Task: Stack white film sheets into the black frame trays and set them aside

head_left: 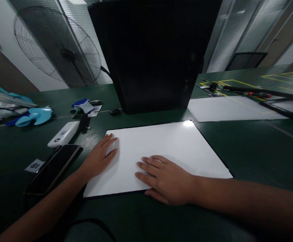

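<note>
A white board (166,141) with a thin dark edge lies flat on the green table in front of me. On its left side rests my left hand (101,157), fingers apart and pointing away from me, holding nothing. My right hand (167,179) lies flat across the board's near edge, its fingers spread and pointing left, with nothing in it. Left of my left hand are a dark smartphone (53,169) and a white power bank (64,134) with a label on it.
A large black panel (156,60) stands upright behind the board. Farther right lies another white sheet (232,108) with black bars (267,90) near it. Light-blue fan blades (37,116), a dark mouse (114,112) and a numbered paper tag (35,165) are on the left.
</note>
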